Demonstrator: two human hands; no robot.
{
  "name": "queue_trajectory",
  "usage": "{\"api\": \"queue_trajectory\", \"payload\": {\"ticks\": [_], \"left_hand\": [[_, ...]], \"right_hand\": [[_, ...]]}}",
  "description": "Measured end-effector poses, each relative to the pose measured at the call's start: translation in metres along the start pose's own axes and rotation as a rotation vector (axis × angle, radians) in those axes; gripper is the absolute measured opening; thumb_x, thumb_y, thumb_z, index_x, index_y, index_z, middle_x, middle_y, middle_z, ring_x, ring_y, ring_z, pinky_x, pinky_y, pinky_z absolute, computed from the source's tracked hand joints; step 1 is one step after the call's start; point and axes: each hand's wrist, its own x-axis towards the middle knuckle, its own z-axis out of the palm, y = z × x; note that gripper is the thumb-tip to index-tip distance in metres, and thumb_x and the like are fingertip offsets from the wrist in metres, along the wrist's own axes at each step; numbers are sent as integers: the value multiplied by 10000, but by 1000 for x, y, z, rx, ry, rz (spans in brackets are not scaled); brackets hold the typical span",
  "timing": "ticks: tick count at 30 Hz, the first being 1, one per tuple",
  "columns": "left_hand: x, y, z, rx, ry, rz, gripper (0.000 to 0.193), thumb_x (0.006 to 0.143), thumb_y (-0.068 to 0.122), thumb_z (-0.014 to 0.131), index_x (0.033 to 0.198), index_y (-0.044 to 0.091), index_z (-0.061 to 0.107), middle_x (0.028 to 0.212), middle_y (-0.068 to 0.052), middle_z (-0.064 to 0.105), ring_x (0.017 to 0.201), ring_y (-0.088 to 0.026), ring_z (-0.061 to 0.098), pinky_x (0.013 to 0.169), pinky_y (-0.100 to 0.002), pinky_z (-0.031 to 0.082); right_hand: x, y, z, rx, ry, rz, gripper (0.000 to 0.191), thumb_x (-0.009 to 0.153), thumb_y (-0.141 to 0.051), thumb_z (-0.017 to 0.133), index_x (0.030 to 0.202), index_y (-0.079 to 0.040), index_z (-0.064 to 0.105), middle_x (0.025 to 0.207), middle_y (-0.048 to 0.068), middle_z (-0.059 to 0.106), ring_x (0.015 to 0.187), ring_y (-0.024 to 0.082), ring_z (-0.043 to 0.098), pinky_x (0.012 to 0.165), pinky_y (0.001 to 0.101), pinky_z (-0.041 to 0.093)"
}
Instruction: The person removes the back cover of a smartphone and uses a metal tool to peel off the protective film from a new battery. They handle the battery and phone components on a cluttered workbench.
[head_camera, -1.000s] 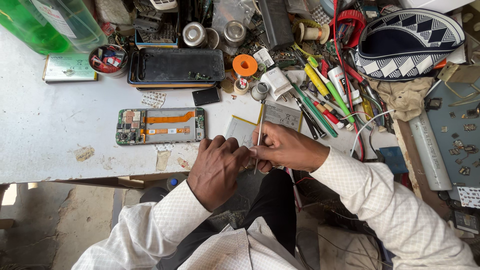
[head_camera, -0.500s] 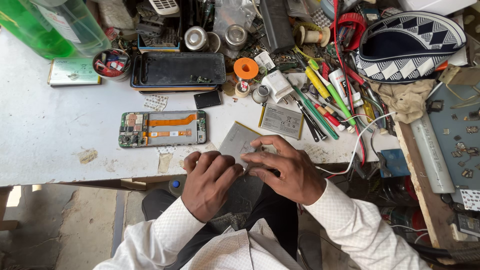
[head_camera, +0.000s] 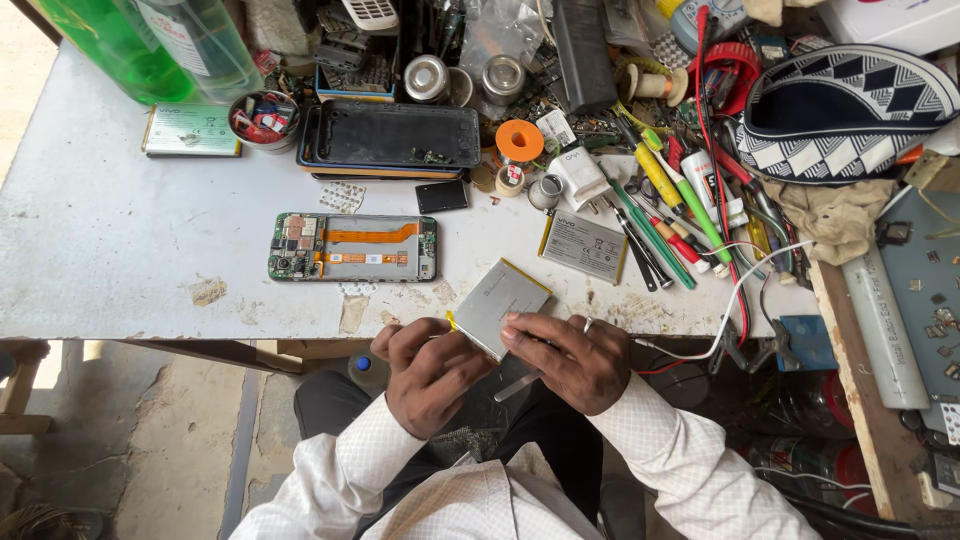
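Head view: we see both hands at the near edge of the table (head_camera: 120, 260), sharing one flat silver battery (head_camera: 497, 303) that sits tilted over the edge. Left hand (head_camera: 432, 372) is curled, fingertips pinching the battery's near-left corner. Right hand (head_camera: 568, 358) has fingers closed onto the battery's near edge, and a thin metal tool (head_camera: 517, 386) pokes out below its palm, so it grips both. Just beyond the left hand lies an opened phone (head_camera: 353, 247), circuit board showing. Beyond the right hand, a second battery (head_camera: 584, 246) lies flat beside a row of screwdrivers (head_camera: 668, 215). Further back sits a black phone cover (head_camera: 392, 135).
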Motion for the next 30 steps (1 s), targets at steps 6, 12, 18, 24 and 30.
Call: {"api": "queue_trajectory", "payload": {"ticks": [6, 12, 18, 24, 30], "left_hand": [[-18, 42, -14, -465, 135, -574, 267, 997, 250, 793, 1126, 110, 605, 1123, -51, 651, 1014, -129, 671, 863, -226, 541], [-9, 51, -5, -1095, -10, -1439, 335, 906, 351, 711, 1000, 29, 706, 872, -22, 704, 775, -76, 608, 637, -223, 448], [12, 47, 6, -1203, 4, -1570, 358, 884, 355, 770, 925, 13, 674, 769, -69, 699, 697, -101, 622, 605, -234, 482], [8, 45, 6, -1176, -2, -1537, 314, 885, 312, 762, 896, 11, 674, 781, -69, 718, 681, -98, 644, 572, -235, 469], [6, 44, 5, -1049, -54, -1519, 260, 906, 254, 738, 885, 4, 667, 772, -65, 714, 697, -106, 666, 580, -235, 488]], "right_hand": [[-2, 4, 6, -59, 56, -103, 368, 878, -142, 842, 1223, -144, 712, 1206, 0, 721, 638, 75, 573, 523, 251, 497], [0, 7, 2, -113, 8, -166, 312, 929, -104, 770, 1237, -138, 731, 1239, 19, 701, 673, 70, 587, 559, 242, 525], [6, 9, -5, -130, -77, -241, 255, 938, -143, 745, 1190, -104, 747, 1251, 36, 702, 657, 62, 599, 546, 226, 533], [8, -3, -9, -160, -121, -191, 274, 893, -112, 749, 1167, -109, 764, 1193, 41, 740, 686, 87, 659, 525, 240, 535], [11, -12, -12, -141, -137, -127, 285, 898, -92, 748, 1182, -99, 756, 1170, 38, 745, 763, 113, 707, 548, 256, 555]]}}
